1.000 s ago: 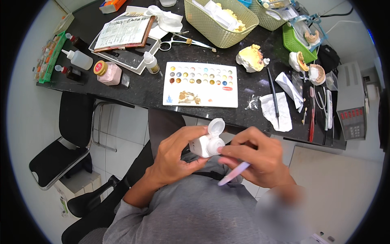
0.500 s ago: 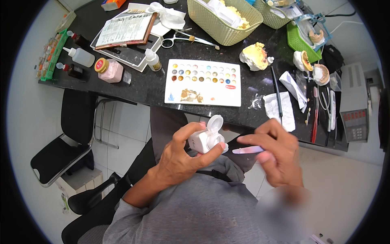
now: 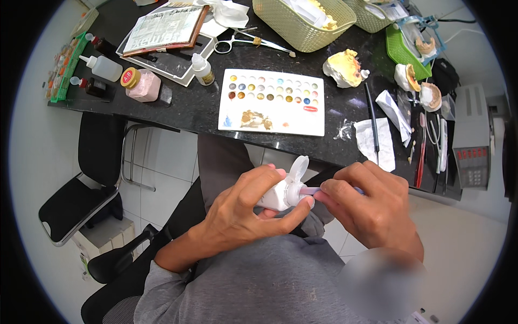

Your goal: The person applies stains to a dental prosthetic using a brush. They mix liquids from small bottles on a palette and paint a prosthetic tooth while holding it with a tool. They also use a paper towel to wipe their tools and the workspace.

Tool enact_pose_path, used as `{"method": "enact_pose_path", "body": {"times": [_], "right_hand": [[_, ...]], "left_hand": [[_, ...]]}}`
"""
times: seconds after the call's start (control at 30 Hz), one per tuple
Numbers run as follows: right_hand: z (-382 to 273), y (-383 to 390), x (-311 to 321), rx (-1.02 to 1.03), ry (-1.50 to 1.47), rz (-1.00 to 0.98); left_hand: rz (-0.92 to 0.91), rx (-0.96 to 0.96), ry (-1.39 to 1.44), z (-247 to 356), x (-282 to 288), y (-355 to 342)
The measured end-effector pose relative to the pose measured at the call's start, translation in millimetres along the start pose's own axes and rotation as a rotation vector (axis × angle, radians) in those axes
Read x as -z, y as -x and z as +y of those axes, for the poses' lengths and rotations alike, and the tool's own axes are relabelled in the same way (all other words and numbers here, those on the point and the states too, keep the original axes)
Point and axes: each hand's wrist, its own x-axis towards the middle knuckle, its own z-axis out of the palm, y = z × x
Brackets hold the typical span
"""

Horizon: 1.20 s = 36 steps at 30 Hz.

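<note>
My left hand point(image 3: 237, 208) grips a small white plastic bottle point(image 3: 276, 197), tilted with its mouth toward the right. The bottle's flip lid point(image 3: 298, 168) stands up, swung away from the neck. Between the thumb and fingers of my right hand point(image 3: 372, 202) is a slim pale-lilac spatula point(image 3: 309, 190). Its tip reaches into the mouth of the bottle, so the end is hidden, as is whatever lies inside. Both hands are over my lap, just short of the table's front edge.
A white paint palette point(image 3: 302, 121) lies near the table edge. A brush point(image 3: 371, 116) rests on a white tissue point(image 3: 362, 141). Dental casts point(image 3: 343, 69), metal tools and baskets point(image 3: 302, 27) occupy the right and back; bottles point(image 3: 202, 69) stand left.
My right hand has moved left and brought the spatula from beside the bottle into its mouth. The bottle has tipped further to the right in my left hand.
</note>
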Motion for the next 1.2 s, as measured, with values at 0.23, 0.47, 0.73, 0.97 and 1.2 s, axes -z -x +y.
{"method": "enact_pose_path", "body": {"times": [0.23,0.47,0.73,0.97,1.2], "right_hand": [[6.6,4.4,0.9,-0.109,-0.163,0.073],[15.6,1.4,9.3,-0.233,-0.229,0.177],[54.4,-7.5,-28.7,-0.303,-0.022,0.233],[51.2,-3.0,-37.1,-0.14,0.229,0.166],[43.0,-0.2,-31.3,-0.16,0.176,0.147]], "left_hand": [[0.078,0.016,0.05,-5.0,-2.9,3.3],[0.116,0.055,0.042,-11.8,-7.4,12.7],[0.182,0.251,0.265,-19.5,-5.6,25.6],[0.11,0.316,0.278,-26.6,5.5,38.5],[0.372,0.323,0.199,-40.5,3.7,44.0]]}}
